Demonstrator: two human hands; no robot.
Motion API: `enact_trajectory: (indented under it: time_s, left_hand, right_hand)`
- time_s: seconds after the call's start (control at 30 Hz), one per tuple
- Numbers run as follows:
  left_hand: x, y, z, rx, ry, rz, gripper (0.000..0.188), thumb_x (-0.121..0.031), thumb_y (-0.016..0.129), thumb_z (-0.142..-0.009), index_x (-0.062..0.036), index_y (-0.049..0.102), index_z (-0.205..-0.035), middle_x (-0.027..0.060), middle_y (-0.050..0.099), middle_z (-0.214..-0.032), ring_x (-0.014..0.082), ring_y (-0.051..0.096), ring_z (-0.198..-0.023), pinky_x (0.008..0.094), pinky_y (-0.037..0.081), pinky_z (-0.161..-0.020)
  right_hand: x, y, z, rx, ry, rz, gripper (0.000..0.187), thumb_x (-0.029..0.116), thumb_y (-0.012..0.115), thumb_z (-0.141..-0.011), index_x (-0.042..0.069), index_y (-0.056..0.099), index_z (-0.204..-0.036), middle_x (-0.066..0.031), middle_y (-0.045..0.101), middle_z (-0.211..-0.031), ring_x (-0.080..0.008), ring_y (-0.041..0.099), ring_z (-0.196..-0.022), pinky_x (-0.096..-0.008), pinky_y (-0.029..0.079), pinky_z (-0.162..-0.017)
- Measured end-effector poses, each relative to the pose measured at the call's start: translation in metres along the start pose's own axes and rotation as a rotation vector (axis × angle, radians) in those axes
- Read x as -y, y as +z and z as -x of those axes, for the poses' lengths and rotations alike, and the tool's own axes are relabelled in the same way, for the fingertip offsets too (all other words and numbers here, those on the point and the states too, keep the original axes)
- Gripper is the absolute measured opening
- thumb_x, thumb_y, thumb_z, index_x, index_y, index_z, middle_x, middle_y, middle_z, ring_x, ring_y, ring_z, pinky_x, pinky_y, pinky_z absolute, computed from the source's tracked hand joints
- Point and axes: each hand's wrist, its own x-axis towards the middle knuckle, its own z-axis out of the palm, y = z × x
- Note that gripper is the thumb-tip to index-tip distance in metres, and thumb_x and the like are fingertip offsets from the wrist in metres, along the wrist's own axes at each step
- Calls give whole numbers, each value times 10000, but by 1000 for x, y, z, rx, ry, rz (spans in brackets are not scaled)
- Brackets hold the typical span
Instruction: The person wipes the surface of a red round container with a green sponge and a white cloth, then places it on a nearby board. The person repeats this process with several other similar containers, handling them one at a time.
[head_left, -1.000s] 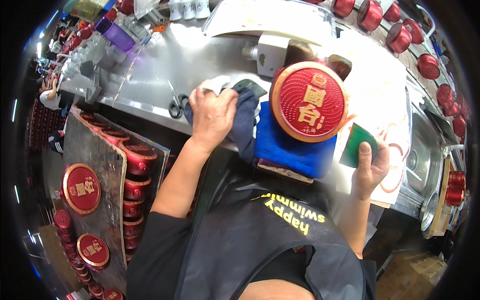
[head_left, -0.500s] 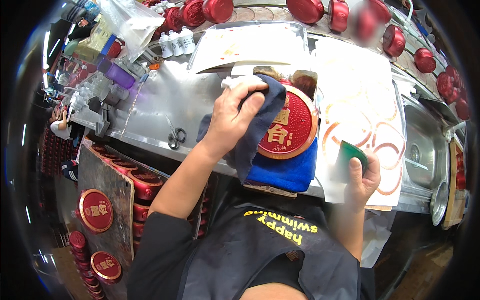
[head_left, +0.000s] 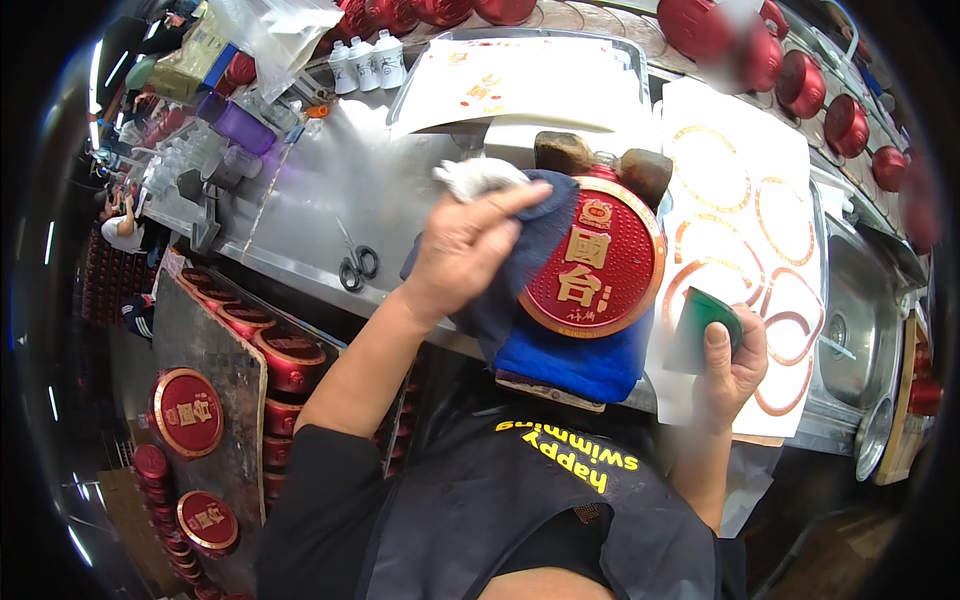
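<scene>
Nearest, at the bottom of the frame, a dark apron point(head_left: 450, 500) bore bold yellow lettering point(head_left: 575, 452), upside down. Left of centre, the left hand point(head_left: 462, 252) was closed around a dark blue cloth point(head_left: 538, 235) and a bunched white cloth point(head_left: 482, 179); right of centre, the right hand point(head_left: 735, 362) pinched a green card point(head_left: 704, 332) between thumb and fingers. Between them, at the middle of the frame, a round red bottle point(head_left: 622, 245) lay against a bright blue pad point(head_left: 572, 362), the dark blue cloth lapping over its left edge. Its face was glossy and dotted with texture, ringed in copper-gold, with two large raised gold characters, a small gold emblem above them and fine script below. Farther right, a white sheet point(head_left: 690, 235) carried copper-coloured rings point(head_left: 712, 168). Black scissors point(head_left: 358, 266) lay at centre left. Toward the top stood white bottles point(head_left: 366, 68) marked with dark characters, and more red bottles point(head_left: 800, 83) filled the upper right.
</scene>
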Motion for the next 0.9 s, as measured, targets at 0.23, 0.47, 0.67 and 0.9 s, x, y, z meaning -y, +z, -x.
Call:
enact_trajectory:
  time_s: [0.23,0.47,0.67,0.9]
  left_hand:
    - [-6,-10,23,44,138,-72,378,49,537,-820,32,717,-1151,143,615,-1125,259,595,-1050,354,465,-950]
    - [12,-2,45,-467,-394,843,310,-75,473,-979,86,616,-1202,148,701,-1126,202,680,-1023,323,529,-948]
    - [17,-1,45,-413,-387,852,275,-70,499,-995,82,635,-1179,107,697,-1112,157,649,-1027,291,507,-935]
    - [30,-6,31,-252,-234,541,265,-178,592,-997,29,663,-1146,82,679,-1054,145,609,-969,287,457,-920]
  right_hand:
    - [54,24,-65,291,-98,266,192,50,715,-902,-4,642,-1071,-75,656,-920,-126,612,-833,-242,448,-703]
    - [70,124,-146,827,-834,823,124,79,717,-740,85,639,-837,-13,645,-851,-238,580,-846,-386,457,-810]
    - [90,124,-147,1048,-803,859,201,143,767,-719,132,689,-904,14,672,-896,-190,569,-853,-390,413,-838]
    - [85,128,-149,1029,-826,942,222,166,779,-714,108,708,-916,-13,682,-872,-209,584,-861,-369,418,-841]
